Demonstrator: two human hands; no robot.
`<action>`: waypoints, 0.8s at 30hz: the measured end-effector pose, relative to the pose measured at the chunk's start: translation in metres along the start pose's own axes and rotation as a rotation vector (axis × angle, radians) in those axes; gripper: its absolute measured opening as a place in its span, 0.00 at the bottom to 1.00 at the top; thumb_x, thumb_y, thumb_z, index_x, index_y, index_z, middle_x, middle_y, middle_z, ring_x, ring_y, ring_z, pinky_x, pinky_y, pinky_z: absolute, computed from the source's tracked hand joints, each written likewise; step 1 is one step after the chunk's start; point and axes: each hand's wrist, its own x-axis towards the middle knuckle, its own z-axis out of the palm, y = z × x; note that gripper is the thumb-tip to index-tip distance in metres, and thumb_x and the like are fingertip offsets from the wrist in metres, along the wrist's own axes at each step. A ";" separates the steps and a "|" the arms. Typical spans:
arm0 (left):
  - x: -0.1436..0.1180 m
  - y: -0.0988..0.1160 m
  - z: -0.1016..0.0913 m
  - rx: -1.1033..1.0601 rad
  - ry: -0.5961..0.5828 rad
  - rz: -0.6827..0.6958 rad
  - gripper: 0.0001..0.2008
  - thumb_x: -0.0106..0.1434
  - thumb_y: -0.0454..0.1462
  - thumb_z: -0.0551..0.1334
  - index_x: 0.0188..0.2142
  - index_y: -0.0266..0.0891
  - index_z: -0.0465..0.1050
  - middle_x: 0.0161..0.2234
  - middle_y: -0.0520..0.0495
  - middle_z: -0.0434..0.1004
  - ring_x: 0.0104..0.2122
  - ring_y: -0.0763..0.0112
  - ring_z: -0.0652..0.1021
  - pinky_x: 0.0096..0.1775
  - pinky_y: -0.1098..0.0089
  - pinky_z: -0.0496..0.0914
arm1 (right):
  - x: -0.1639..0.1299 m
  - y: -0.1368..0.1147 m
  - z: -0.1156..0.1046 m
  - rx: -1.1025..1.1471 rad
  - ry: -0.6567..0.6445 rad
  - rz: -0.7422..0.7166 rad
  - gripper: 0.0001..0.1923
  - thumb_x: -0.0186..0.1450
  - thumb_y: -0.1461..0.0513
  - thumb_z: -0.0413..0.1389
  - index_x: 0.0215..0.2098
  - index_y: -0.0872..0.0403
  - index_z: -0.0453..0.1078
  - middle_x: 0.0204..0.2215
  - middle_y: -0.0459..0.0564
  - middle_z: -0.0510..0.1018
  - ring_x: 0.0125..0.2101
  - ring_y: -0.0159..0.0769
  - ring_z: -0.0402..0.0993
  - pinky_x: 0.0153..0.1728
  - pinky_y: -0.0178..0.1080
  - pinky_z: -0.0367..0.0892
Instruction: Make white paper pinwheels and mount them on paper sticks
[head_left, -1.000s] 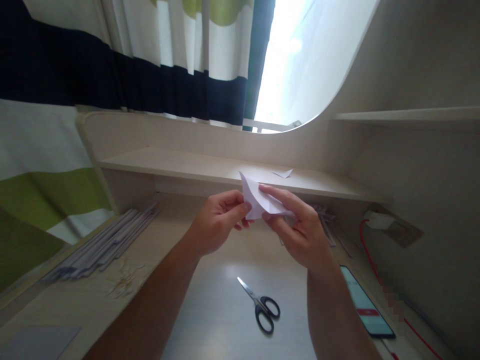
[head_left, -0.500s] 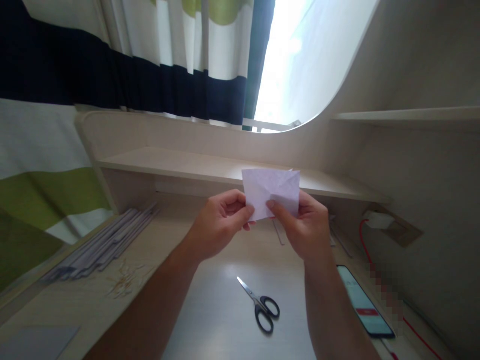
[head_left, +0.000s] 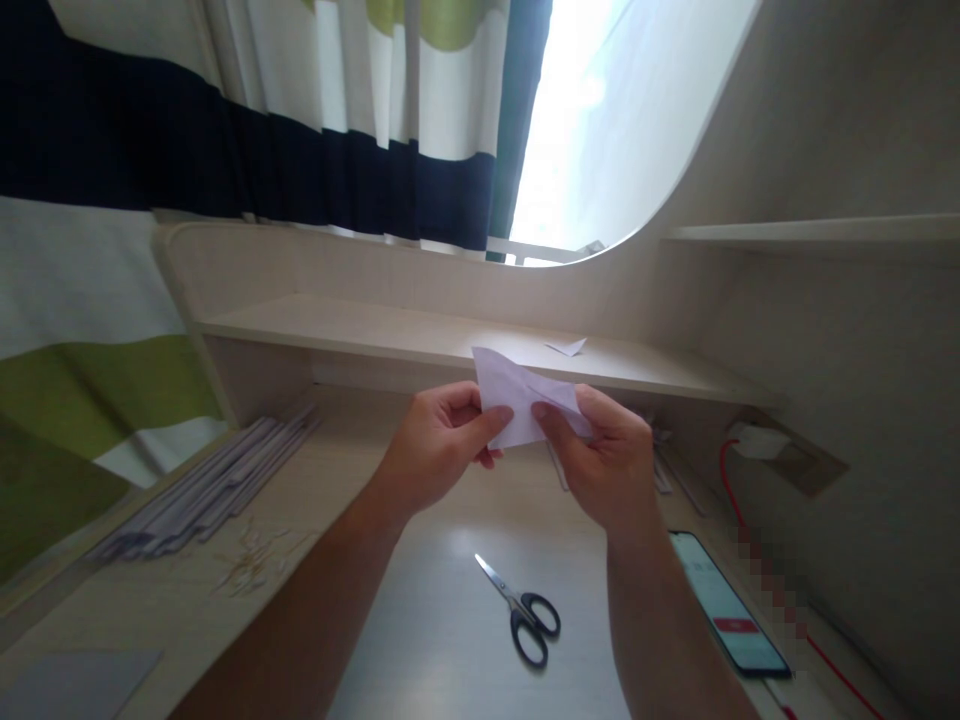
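Paper (head_left: 517, 400), small, white, part-folded, is held in the air above the desk (head_left: 442, 620), in front of the shelf (head_left: 360, 335). Left hand (head_left: 439, 450) pinches its lower left edge, thumb and fingers closed on it. Right hand (head_left: 607, 460) clamps the right side, thumb on top, fingers behind.

Risk: the grip sits only on the edges, so uneven pressure could skew the crease or tear the sheet; a slip would drop it toward the scissors (head_left: 521, 610).

Around: scissors lie shut on the desk below the hands, apart from them. Phone (head_left: 724, 605) to the right, screen lit, red cable (head_left: 739, 510) near it. Paper strips (head_left: 214, 490) stacked at left. A scrap (head_left: 566, 347) on the shelf. Nothing blocks the hands.
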 end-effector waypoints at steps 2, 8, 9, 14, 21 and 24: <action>0.002 -0.005 0.002 -0.025 0.043 0.021 0.15 0.58 0.46 0.75 0.33 0.35 0.82 0.25 0.49 0.80 0.22 0.72 0.76 0.25 0.73 0.72 | 0.000 -0.001 0.000 0.016 -0.009 0.025 0.08 0.70 0.57 0.65 0.45 0.47 0.85 0.37 0.49 0.86 0.35 0.42 0.80 0.37 0.42 0.73; 0.002 -0.013 0.010 -0.070 0.163 0.051 0.15 0.56 0.46 0.76 0.32 0.36 0.83 0.26 0.47 0.82 0.24 0.69 0.77 0.26 0.70 0.71 | 0.000 -0.003 0.002 -0.011 -0.043 0.017 0.05 0.69 0.58 0.65 0.41 0.48 0.84 0.34 0.48 0.85 0.34 0.40 0.80 0.36 0.42 0.74; 0.002 -0.012 0.010 -0.068 0.163 0.054 0.15 0.57 0.47 0.76 0.32 0.36 0.83 0.25 0.48 0.81 0.24 0.69 0.76 0.26 0.71 0.70 | 0.001 -0.003 0.002 -0.013 -0.041 0.007 0.05 0.69 0.58 0.65 0.40 0.48 0.85 0.35 0.48 0.85 0.34 0.40 0.80 0.37 0.42 0.74; 0.004 -0.010 0.005 -0.134 0.134 0.045 0.16 0.56 0.48 0.75 0.30 0.36 0.81 0.23 0.50 0.78 0.22 0.71 0.75 0.24 0.72 0.70 | 0.002 -0.003 -0.001 0.038 -0.064 -0.102 0.13 0.70 0.64 0.61 0.47 0.44 0.85 0.41 0.50 0.86 0.39 0.40 0.81 0.39 0.42 0.74; 0.005 -0.008 -0.004 -0.256 0.037 -0.087 0.12 0.58 0.44 0.70 0.34 0.36 0.81 0.23 0.49 0.79 0.21 0.70 0.76 0.22 0.73 0.72 | 0.003 -0.006 -0.007 0.056 -0.233 -0.191 0.25 0.69 0.71 0.53 0.52 0.41 0.84 0.44 0.48 0.83 0.38 0.35 0.79 0.36 0.38 0.72; 0.004 -0.004 -0.005 -0.234 -0.026 -0.099 0.13 0.61 0.44 0.68 0.36 0.36 0.80 0.24 0.48 0.80 0.21 0.69 0.78 0.22 0.72 0.73 | 0.002 -0.005 -0.006 0.035 -0.158 -0.161 0.24 0.70 0.71 0.54 0.52 0.40 0.84 0.44 0.47 0.83 0.39 0.36 0.79 0.37 0.38 0.71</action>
